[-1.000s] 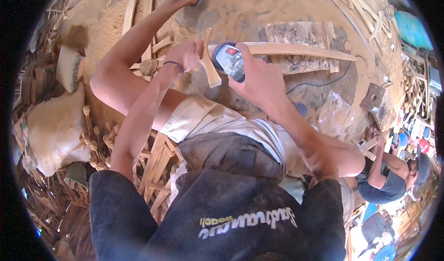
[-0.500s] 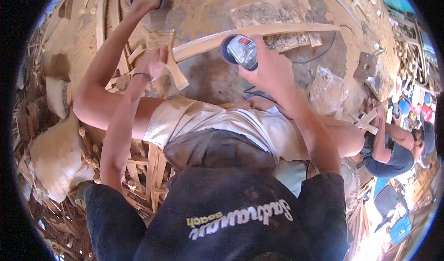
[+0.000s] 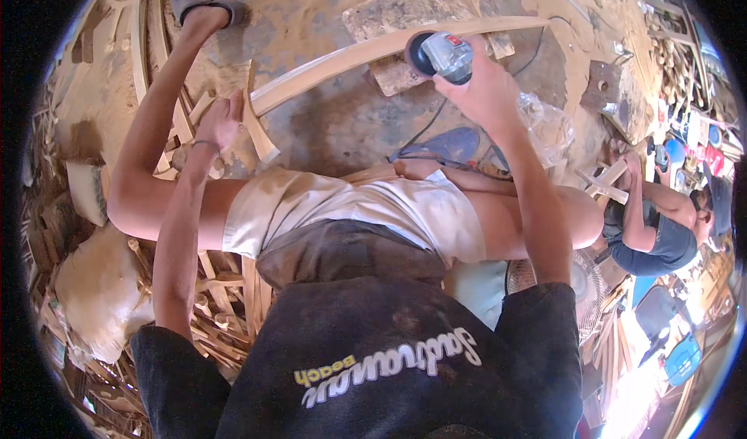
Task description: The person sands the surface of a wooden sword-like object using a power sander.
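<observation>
A curved wooden sword [image 3: 342,64] stretches from my left hand across to the upper right, over a dusty wooden block. My left hand [image 3: 220,124] is closed around its handle, just left of the pale crossguard [image 3: 258,124]. In my right hand [image 3: 492,89] is an angle grinder [image 3: 453,57], gripped by its body. Its dark round disc [image 3: 420,53] is at the blade, past the middle toward the tip; whether it touches the wood I cannot tell. My fingers hide part of the grinder and of the handle.
Worn wooden blocks [image 3: 405,11] lie under and beyond the blade. The grinder's cord [image 3: 426,128] loops near my sandalled foot. Crumpled clear plastic [image 3: 548,131] lies to the right. Wood pieces [image 3: 222,299] pile up at left. Another person [image 3: 661,233] sits at far right, holding a wooden piece.
My right hand has moved the grinder rightward along the blade, toward the tip. The whole view has shifted a little, and my left hand keeps its hold on the handle.
</observation>
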Tool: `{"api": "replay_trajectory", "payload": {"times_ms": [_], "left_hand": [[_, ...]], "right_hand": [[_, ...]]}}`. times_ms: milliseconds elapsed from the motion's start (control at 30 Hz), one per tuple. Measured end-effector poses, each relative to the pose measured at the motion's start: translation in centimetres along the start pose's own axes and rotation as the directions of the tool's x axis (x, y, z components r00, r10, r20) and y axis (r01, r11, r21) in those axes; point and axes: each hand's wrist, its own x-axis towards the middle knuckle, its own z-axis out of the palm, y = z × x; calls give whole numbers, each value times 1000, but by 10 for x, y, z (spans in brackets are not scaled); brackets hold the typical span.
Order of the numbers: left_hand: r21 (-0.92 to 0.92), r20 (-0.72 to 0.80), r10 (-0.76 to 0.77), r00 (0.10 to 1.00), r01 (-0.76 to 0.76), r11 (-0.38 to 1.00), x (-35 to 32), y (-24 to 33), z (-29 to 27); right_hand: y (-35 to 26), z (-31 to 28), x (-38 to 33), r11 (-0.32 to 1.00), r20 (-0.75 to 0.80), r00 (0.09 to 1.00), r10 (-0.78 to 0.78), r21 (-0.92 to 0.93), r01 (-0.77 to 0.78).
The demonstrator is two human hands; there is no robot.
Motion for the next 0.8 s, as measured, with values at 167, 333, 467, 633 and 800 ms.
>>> {"api": "replay_trajectory", "payload": {"times_ms": [167, 333, 467, 633, 800], "left_hand": [[-17, -28, 28, 999, -29, 999, 6, -2, 5], [-67, -3, -17, 1000, 17, 998, 4, -7, 1], [-67, -7, -27, 1000, 26, 997, 9, -8, 4], [-59, 43, -27, 999, 29, 998, 9, 2, -5], [10, -62, 36, 997, -35, 999, 12, 2, -9]], "right_hand": [[48, 0, 14, 1000, -87, 996, 2, -27, -4], [75, -13, 30, 996, -116, 990, 79, -31, -83], [121, -8, 50, 994, -206, 974, 98, 68, -85], [160, -21, 67, 990, -276, 951, 138, 79, -121], [199, -35, 83, 969, -297, 923, 246, 84, -231]]}}
